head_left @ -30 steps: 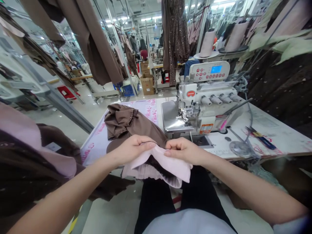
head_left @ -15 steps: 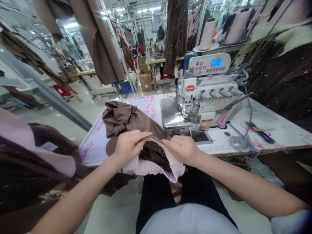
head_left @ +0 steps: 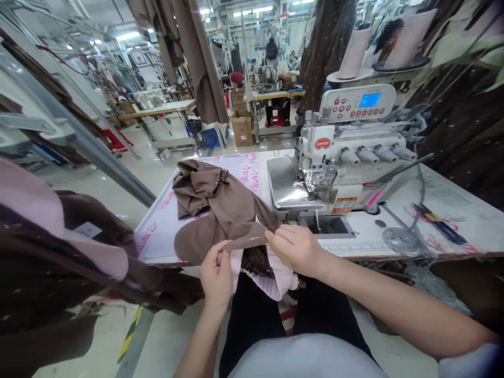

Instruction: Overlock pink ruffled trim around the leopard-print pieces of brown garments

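Note:
A brown and pink garment (head_left: 232, 210) lies partly on the sewing table and hangs over its front edge toward my lap. My left hand (head_left: 217, 273) pinches one end of a brown fabric edge. My right hand (head_left: 293, 249) is closed on the same edge farther right, so the strip between them is stretched. Below the strip hangs gathered pink cloth (head_left: 271, 286) with dark patterned fabric inside it. The overlock sewing machine (head_left: 350, 152) stands just beyond my right hand, its metal plate (head_left: 293, 184) apart from the garment.
Yellow-and-dark thread snips (head_left: 443, 224) lie on the table at the right. Thread cones (head_left: 354, 55) stand behind the machine. Brown and pink cloth (head_left: 90, 236) hangs at the left beside a metal rail (head_left: 94, 152). A person (head_left: 271, 50) is in the far background.
My left hand has moved down and turned, with the brown edge now showing between both hands. The pink opening has narrowed. The camera view has shifted slightly left.

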A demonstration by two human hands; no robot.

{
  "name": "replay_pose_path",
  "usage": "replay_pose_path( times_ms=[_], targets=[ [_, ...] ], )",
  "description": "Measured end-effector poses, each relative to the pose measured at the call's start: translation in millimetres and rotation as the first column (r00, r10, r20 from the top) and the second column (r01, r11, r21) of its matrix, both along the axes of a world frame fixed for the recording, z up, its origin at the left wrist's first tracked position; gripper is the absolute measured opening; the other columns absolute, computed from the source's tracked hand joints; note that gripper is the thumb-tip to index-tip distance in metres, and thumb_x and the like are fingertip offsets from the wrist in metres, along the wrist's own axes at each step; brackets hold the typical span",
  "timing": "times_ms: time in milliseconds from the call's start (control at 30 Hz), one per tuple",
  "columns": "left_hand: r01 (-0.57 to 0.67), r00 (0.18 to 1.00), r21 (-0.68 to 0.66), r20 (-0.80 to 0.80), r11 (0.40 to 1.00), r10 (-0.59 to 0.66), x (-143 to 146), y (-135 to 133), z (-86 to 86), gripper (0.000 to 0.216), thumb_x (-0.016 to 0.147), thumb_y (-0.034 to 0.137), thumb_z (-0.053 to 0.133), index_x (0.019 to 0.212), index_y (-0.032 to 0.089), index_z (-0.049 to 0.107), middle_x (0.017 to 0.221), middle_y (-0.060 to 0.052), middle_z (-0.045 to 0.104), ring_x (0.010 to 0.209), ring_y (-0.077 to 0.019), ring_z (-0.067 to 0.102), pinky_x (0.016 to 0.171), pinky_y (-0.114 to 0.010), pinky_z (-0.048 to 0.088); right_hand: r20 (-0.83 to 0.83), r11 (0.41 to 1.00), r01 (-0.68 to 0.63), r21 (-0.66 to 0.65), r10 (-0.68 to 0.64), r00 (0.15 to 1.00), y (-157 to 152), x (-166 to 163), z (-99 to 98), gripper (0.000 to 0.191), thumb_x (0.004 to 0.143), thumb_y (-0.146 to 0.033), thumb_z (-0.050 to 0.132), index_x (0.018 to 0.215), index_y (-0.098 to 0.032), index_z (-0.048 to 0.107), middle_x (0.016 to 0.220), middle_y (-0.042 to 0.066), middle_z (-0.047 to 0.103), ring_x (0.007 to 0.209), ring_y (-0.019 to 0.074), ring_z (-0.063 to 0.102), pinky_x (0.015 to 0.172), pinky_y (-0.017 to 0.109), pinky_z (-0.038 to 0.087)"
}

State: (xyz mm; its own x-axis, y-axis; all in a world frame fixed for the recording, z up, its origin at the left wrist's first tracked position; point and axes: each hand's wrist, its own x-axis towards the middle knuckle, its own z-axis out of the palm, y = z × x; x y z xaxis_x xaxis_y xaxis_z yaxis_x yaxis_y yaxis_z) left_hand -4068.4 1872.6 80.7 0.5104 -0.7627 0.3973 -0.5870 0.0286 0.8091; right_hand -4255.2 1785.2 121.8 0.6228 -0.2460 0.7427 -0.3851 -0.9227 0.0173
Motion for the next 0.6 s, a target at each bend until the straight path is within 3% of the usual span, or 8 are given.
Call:
replay_pose_path(
  times_ms=[100,167,233,300,367,400,467,600],
  targets=[
    [-0.050,0.985,-0.036,0.161,0.998,0.055,22.8,-9.2,30.2,0.020,0.082,0.023,0.048,0.094,0.020,0.064,0.091,-0.003,0.065,0.085,-0.0168,0.059,0.076,-0.027,0.043,-0.089,0.933,0.013,0.361,0.020,0.996,4.2,5.4,7.9,0.012,0.084,-0.014,0.046,0.075,-0.015,0.053,0.063,0.001,0.053,0.060,0.0115,0.047,0.054,0.023,0.031],
    [-0.021,0.909,-0.157,0.409,0.987,0.084,31.9,-33.7,65.2,0.022,0.081,0.020,0.049,0.097,0.022,0.064,0.084,-0.002,0.064,0.080,-0.0159,0.058,0.072,-0.026,0.042,-0.074,0.773,-0.022,0.634,0.089,0.993,6.1,9.9,14.1,0.015,0.081,-0.019,0.050,0.067,-0.015,0.049,0.061,-0.001,0.051,0.057,0.0100,0.046,0.051,0.022,0.029],
    [0.113,0.792,-0.246,0.608,0.963,0.062,25.4,-73.7,98.8,0.024,0.080,0.021,0.052,0.100,0.023,0.064,0.071,-0.001,0.059,0.068,-0.0141,0.055,0.063,-0.025,0.040,0.071,0.549,-0.124,0.827,0.116,0.991,4.6,12.4,15.5,0.024,0.080,-0.025,0.051,0.060,-0.015,0.044,0.057,-0.002,0.046,0.052,0.0084,0.042,0.048,0.021,0.026],
    [0.322,0.652,-0.198,0.755,0.926,-0.066,1.0,-120.3,118.4,0.022,0.080,0.024,0.052,0.096,0.022,0.066,0.064,-0.001,0.055,0.062,-0.0138,0.051,0.059,-0.025,0.038,0.287,0.250,-0.288,0.924,0.042,0.957,0.6,8.9,8.5,0.030,0.080,-0.036,0.050,0.059,-0.015,0.042,0.053,-0.003,0.042,0.048,0.0077,0.038,0.046,0.021,0.025],
    [0.504,0.500,-0.012,0.819,0.864,-0.281,-34.0,-160.6,118.7,0.019,0.080,0.026,0.051,0.085,0.020,0.068,0.068,-0.003,0.056,0.066,-0.0152,0.052,0.062,-0.026,0.039,0.453,-0.060,-0.462,0.885,-0.121,0.883,-2.5,-2.3,-6.4,0.035,0.077,-0.047,0.052,0.064,-0.016,0.044,0.049,-0.005,0.038,0.042,0.0061,0.032,0.042,0.020,0.022],
    [0.557,0.461,0.080,0.798,0.826,-0.388,-51.5,-175.2,112.7,0.019,0.080,0.024,0.050,0.081,0.019,0.068,0.072,-0.004,0.057,0.070,-0.0158,0.053,0.065,-0.027,0.040,0.497,-0.162,-0.530,0.832,-0.206,0.843,-2.7,-10.4,-15.6,0.037,0.074,-0.050,0.054,0.066,-0.016,0.044,0.048,-0.006,0.036,0.040,0.0050,0.028,0.040,0.020,0.019],
    [0.615,0.471,0.198,0.685,0.764,-0.556,-79.4,-191.7,95.8,0.018,0.080,0.020,0.048,0.078,0.017,0.066,0.078,-0.004,0.059,0.077,-0.0160,0.054,0.070,-0.027,0.041,0.528,-0.237,-0.611,0.755,-0.332,0.782,-0.2,-28.6,-33.5,0.039,0.070,-0.051,0.059,0.067,-0.015,0.045,0.050,-0.007,0.036,0.040,0.0035,0.023,0.040,0.019,0.015],
    [0.599,0.610,0.268,0.458,0.754,-0.647,-100.6,-193.8,76.0,0.014,0.077,0.020,0.048,0.078,0.019,0.062,0.079,-0.002,0.061,0.077,-0.0157,0.056,0.071,-0.026,0.042,0.520,-0.241,-0.619,0.748,-0.367,0.771,7.1,-57.0,-54.2,0.040,0.071,-0.049,0.061,0.065,-0.013,0.045,0.054,-0.005,0.038,0.044,0.0033,0.027,0.041,0.019,0.016]
  ],
)
